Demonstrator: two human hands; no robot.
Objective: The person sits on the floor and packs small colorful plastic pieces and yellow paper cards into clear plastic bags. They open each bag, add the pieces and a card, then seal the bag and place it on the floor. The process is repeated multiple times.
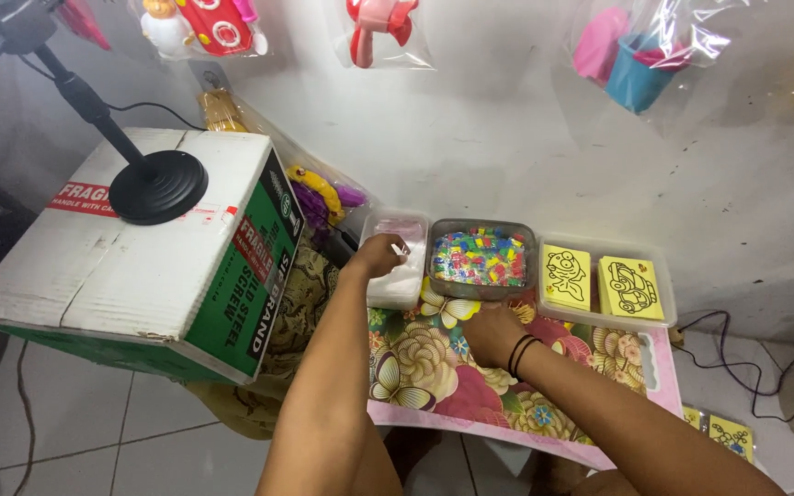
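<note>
Now left hand (380, 254) over white tub (395, 287), fingers pinching small white bit. Right hand (492, 332) curled on table (434, 367) near bead tub (482, 258), grip unclear. Best pinch softly, lift slow.

My left arm stretches forward from the lower middle of the view, bare to the elbow and nearly straight, and my left hand (377, 255) is curled at its end, fingers gathered toward the thumb as if pinched together, though I cannot quite tell whether they close on anything. My right arm comes in from the lower right at a slant, a pair of thin dark bands around the wrist. My right hand (492, 332) lies low and palm down, knuckles up, fingers bent under and hidden from me.
</note>
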